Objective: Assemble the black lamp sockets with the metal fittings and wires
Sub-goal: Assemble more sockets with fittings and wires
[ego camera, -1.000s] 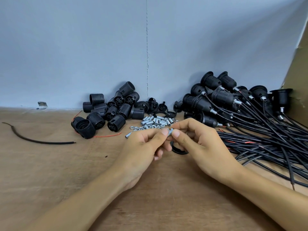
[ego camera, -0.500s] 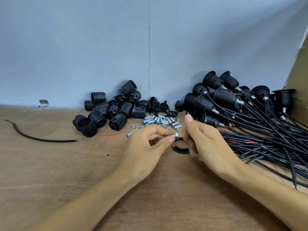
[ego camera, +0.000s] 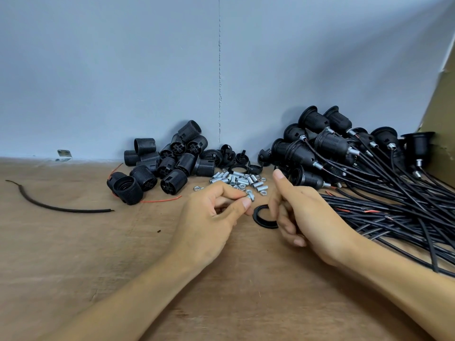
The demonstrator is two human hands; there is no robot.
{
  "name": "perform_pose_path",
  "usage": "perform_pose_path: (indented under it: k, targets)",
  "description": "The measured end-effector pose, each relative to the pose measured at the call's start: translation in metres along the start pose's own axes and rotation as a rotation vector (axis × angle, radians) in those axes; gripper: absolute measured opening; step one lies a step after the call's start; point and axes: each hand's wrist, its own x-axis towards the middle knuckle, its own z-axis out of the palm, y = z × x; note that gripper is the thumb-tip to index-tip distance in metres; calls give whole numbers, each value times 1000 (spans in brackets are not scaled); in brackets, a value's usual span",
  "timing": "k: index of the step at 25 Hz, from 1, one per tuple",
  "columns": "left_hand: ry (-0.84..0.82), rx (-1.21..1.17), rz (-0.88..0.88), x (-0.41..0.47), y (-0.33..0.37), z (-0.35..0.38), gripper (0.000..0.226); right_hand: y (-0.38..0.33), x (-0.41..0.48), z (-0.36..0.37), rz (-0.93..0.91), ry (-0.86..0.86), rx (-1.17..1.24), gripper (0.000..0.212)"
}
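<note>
Metal shows at the tip of the left hand [ego camera: 209, 217]: a small threaded fitting [ego camera: 250, 196] is pinched between thumb and forefinger, held clear of the desk [ego camera: 73, 254], with the other fingers [ego camera: 222, 201] curled under. The piece is too small to read its long axis with certainty; it seems to point away from the palm, toward the right hand [ego camera: 307, 217].

That hand is just beside it, forefinger lifted, the rest loosely bent, and it appears to hold nothing. Between the two hands a black ring [ego camera: 261, 217] lies flat on the desk, below and slightly right of the fitting. Its right edge is hidden under the right hand's bent fingers, so the right hand is the nearer one to it.

Spare fittings [ego camera: 236, 180] lie in a heap just beyond the fingertips. Bare sockets [ego camera: 167, 163] are piled behind and to the left, nearer the left hand. Wired sockets [ego camera: 320, 148] and their wires [ego camera: 394, 210] spread to the right, behind the right hand.

My judgement is that the next move joins the fitting to a black part, and the short gap rightward and downward to the ring is what it turns on.
</note>
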Motion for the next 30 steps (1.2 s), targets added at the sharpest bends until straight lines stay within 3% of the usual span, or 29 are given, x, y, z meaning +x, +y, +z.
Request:
perform_pose_path:
  k: [2, 5, 10, 16, 19, 22, 25, 27, 30]
  targets:
    - [-7, -9, 14, 0, -1, 1, 16, -1, 0, 0, 11, -25, 84, 57]
    - [-2, -22, 59, 0, 0, 1, 20, -1, 0, 0, 54, -23, 37, 68]
    - [-27, -68, 81, 0, 0, 2, 13, -5, -1, -1, 103, -77, 103, 69]
    - [-44, -48, 41, 0, -2, 2, 13, 3, 5, -6, 60, 129, 58, 50]
    - [-42, -19, -23, 3, -5, 1, 25, 4, 17, -12, -55, 238, -244, 29]
    - [-27, -12, -97, 6, -8, 0, 17, 1, 53, -12, -193, 349, -697, 9]
    - [-13, -44, -150, 7, -11, 0, 12, -3, 98, -5, -125, 274, -1011, 25]
    - [-18, -49, -173, 8, -11, 0, 11, -5, 116, 3, -5, 231, -1092, 19]
    - [-14, -36, -198, 9, -13, -1, 14, -2, 127, 4, 108, 262, -1149, 34]
